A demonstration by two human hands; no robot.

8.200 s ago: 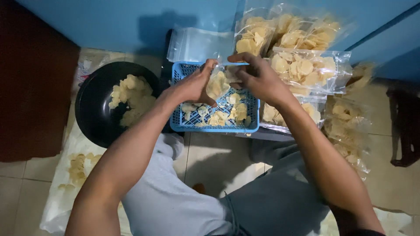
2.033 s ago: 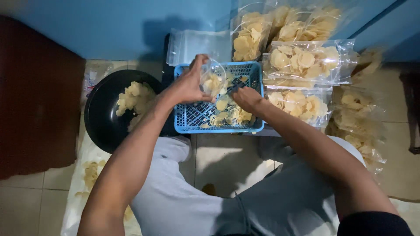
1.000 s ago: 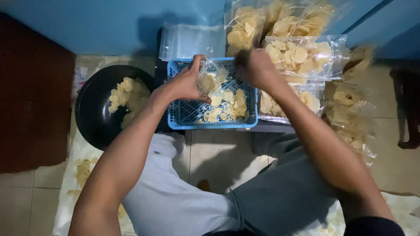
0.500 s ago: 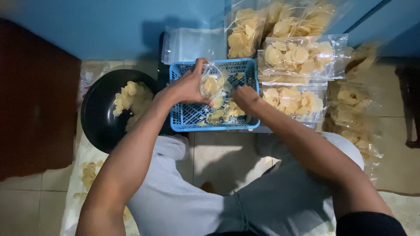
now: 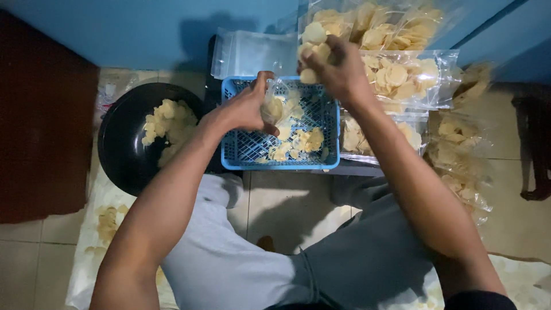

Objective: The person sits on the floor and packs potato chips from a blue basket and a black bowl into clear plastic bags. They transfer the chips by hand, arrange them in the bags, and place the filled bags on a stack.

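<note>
My left hand (image 5: 244,108) grips the mouth of a small clear plastic bag (image 5: 274,106) partly filled with pale yellow crackers, held over a blue plastic basket (image 5: 247,155). Loose crackers (image 5: 298,146) lie on the basket's mesh floor. My right hand (image 5: 336,66) is raised above the basket's far right corner, closed on a handful of crackers (image 5: 313,40) just right of the bag's opening.
A black wok (image 5: 123,149) with more crackers sits left of the basket. Filled clear cracker bags (image 5: 402,77) are stacked at the right and back. Empty clear bags (image 5: 249,51) lie behind the basket against a blue wall. My knees are below.
My right hand has lifted out of the basket with a handful of crackers and now sits high beside the bag's mouth. The left hand keeps the bag in place.
</note>
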